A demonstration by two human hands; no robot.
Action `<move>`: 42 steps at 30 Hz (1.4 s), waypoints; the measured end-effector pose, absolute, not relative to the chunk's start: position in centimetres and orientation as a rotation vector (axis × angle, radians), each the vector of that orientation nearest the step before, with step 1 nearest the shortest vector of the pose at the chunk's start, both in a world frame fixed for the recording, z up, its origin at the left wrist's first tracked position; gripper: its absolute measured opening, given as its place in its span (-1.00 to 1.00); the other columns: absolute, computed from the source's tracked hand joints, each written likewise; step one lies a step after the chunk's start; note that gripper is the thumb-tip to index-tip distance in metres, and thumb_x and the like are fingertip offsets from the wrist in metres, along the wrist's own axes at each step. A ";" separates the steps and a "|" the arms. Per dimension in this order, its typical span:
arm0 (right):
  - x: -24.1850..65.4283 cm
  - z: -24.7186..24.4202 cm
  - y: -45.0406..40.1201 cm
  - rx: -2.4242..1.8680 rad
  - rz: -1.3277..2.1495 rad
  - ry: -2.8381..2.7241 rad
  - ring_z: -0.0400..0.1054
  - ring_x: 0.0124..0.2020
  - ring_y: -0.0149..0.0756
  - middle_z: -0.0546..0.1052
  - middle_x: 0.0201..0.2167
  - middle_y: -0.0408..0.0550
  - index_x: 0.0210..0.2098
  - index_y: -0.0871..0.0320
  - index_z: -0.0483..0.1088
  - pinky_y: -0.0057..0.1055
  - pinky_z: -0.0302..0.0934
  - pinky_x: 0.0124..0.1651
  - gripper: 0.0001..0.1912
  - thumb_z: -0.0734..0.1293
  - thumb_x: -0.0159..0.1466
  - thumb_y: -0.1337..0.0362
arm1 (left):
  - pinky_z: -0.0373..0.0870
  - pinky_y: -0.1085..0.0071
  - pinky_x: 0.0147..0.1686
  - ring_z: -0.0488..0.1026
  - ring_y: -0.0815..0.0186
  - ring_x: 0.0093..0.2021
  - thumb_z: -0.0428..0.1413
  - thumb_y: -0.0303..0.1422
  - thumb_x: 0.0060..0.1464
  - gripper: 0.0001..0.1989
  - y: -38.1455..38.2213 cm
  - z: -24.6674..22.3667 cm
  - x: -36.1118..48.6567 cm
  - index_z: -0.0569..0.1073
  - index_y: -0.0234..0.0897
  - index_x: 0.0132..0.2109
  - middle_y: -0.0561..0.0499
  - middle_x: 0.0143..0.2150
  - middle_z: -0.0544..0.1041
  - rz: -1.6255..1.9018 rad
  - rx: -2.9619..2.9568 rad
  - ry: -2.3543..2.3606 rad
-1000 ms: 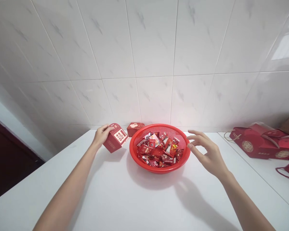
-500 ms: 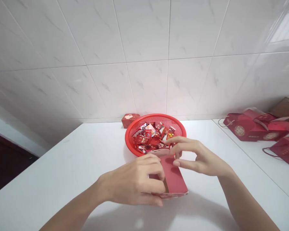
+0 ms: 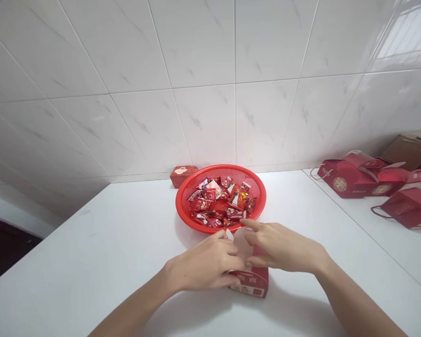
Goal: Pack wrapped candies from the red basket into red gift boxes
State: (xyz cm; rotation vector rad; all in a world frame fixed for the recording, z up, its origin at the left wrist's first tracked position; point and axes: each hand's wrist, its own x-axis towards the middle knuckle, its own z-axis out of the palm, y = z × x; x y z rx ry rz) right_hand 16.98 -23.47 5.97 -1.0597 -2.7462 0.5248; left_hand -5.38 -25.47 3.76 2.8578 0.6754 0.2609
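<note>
A small red printed box stands on the white table, its pale inner flap raised between my hands. Over its left side is my left hand, the fingers curled and pressed on the box edge. My right hand comes from the right, thumb and fingers closed on the raised flap, with the index finger stretched toward the basket rim. Just behind the box sits a red plastic basket holding several wrapped candies. The box's inside is hidden by the flap and my fingers.
A small red box touches the basket's back left by the tiled wall. On the right lie several red handled boxes and a brown carton. The white table's left edge drops off.
The box's lid panel no longer lies flat; its front now shows below my hands. My right hand has come down and closed on the flap. The view has shifted slightly right.
</note>
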 end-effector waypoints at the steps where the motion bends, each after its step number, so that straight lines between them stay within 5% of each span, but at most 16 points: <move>1: 17.1 6.2 -23.6 -1.078 0.513 -2.791 0.48 -0.35 -0.19 0.54 -0.15 0.02 -0.43 0.14 0.40 -0.34 0.23 -0.38 -0.79 0.41 0.25 0.18 | 0.25 0.30 -0.13 0.32 0.33 -0.39 0.07 -0.21 0.32 -0.74 -25.5 3.9 -5.5 0.53 -0.22 -0.29 0.04 -0.40 0.50 0.243 2.839 0.696; 5: 18.2 7.0 -23.8 -1.097 0.523 -2.841 0.32 -0.53 -0.37 0.53 -0.15 -0.03 -0.48 0.13 0.31 -0.37 0.07 -0.49 -0.74 0.43 0.23 0.19 | 0.22 0.37 -0.29 0.32 0.33 -0.42 0.03 -0.09 0.32 -0.63 -25.4 4.6 -5.6 0.56 -0.21 -0.32 0.04 -0.44 0.48 0.162 2.669 0.705; 9: 19.9 7.3 -23.8 -1.164 0.561 -2.829 0.34 -0.47 -0.31 0.52 -0.17 -0.07 -0.44 0.11 0.33 -0.38 0.07 -0.45 -0.73 0.52 0.11 0.21 | 0.17 0.40 -0.39 0.35 0.34 -0.42 -0.09 -0.22 0.39 -0.57 -25.4 5.2 -5.1 0.51 -0.27 -0.37 0.02 -0.45 0.49 0.044 2.472 0.841; 12: 20.6 7.2 -23.6 -1.300 0.594 -2.853 0.42 -0.34 -0.16 0.52 -0.19 -0.07 -0.33 0.09 0.39 -0.36 0.13 -0.37 -0.65 0.58 0.00 0.21 | 0.19 0.41 -0.39 0.43 0.25 -0.34 0.13 -0.03 0.19 -0.64 -25.5 5.4 -4.9 0.54 -0.24 -0.13 0.01 -0.35 0.50 -0.025 2.378 1.046; 15: 20.4 6.9 -23.4 -1.462 0.602 -2.840 0.41 -0.34 -0.12 0.49 -0.28 -0.08 -0.29 0.10 0.40 -0.35 0.11 -0.39 -0.61 0.58 -0.03 0.20 | 0.26 0.40 -0.33 0.47 0.11 -0.20 0.29 0.12 -0.12 -0.28 -25.6 5.3 -5.0 0.43 -0.16 0.12 -0.02 -0.22 0.51 -0.076 2.288 1.150; 22: 18.3 5.0 -22.6 -1.509 0.553 -2.918 0.44 -0.33 -0.10 0.49 -0.31 -0.06 -0.31 0.14 0.41 -0.35 0.13 -0.38 -0.59 0.58 -0.09 0.22 | 0.32 0.36 -0.26 0.46 0.02 -0.07 0.36 0.07 -0.28 -0.03 -25.5 4.8 -5.0 0.26 -0.11 0.27 -0.08 -0.05 0.50 -0.107 2.194 1.162; 28: 20.1 6.8 -22.4 -1.245 0.783 -2.802 0.48 -0.14 -0.03 0.57 -0.13 -0.01 -0.07 0.08 0.46 -0.29 0.29 -0.22 -0.54 0.54 0.06 0.16 | 0.24 0.46 -0.44 0.42 0.29 -0.41 0.27 0.04 -0.03 -0.37 -25.0 5.9 -5.9 0.45 -0.16 0.12 0.09 -0.40 0.48 -0.008 2.218 0.931; 32: 21.6 8.1 -21.8 -1.065 0.767 -2.557 0.50 -0.11 -0.06 0.58 -0.02 0.00 0.07 -0.01 0.45 -0.24 0.35 -0.15 -0.58 0.39 0.26 0.01 | 0.39 0.42 -0.21 0.50 0.28 -0.26 0.11 -0.12 0.22 -0.68 -22.1 7.6 -8.4 0.54 -0.23 -0.04 0.00 -0.27 0.58 0.464 2.173 1.017; 36: 21.1 7.2 -20.0 -1.025 0.671 -2.442 0.49 -0.13 -0.09 0.60 -0.07 0.00 -0.01 0.02 0.48 -0.20 0.36 -0.09 -0.69 0.30 0.35 0.04 | 0.39 0.25 0.04 0.50 0.09 -0.01 0.12 -0.16 0.15 -0.68 -16.2 6.9 -11.6 0.54 -0.24 -0.05 -0.10 0.00 0.58 0.700 2.189 1.459; 39: 19.7 5.9 -18.6 -0.967 0.672 -2.367 0.48 -0.18 -0.15 0.60 -0.14 -0.01 -0.10 0.04 0.48 -0.24 0.38 -0.12 -0.77 0.26 0.37 0.11 | 0.38 0.16 0.08 0.49 -0.04 0.04 0.18 -0.24 0.03 -0.62 -12.1 4.8 -12.9 0.55 -0.32 -0.02 -0.23 0.02 0.56 0.402 2.245 1.637; 42: 18.0 4.3 -17.3 -0.922 0.731 -2.304 0.48 -0.22 -0.17 0.59 -0.19 -0.01 -0.16 0.05 0.48 -0.28 0.39 -0.17 -0.79 0.24 0.38 0.14 | 0.39 0.15 0.07 0.48 -0.10 0.09 0.25 -0.11 -0.01 -0.44 -9.4 2.6 -12.9 0.50 -0.30 0.11 -0.27 0.09 0.54 0.040 2.233 1.689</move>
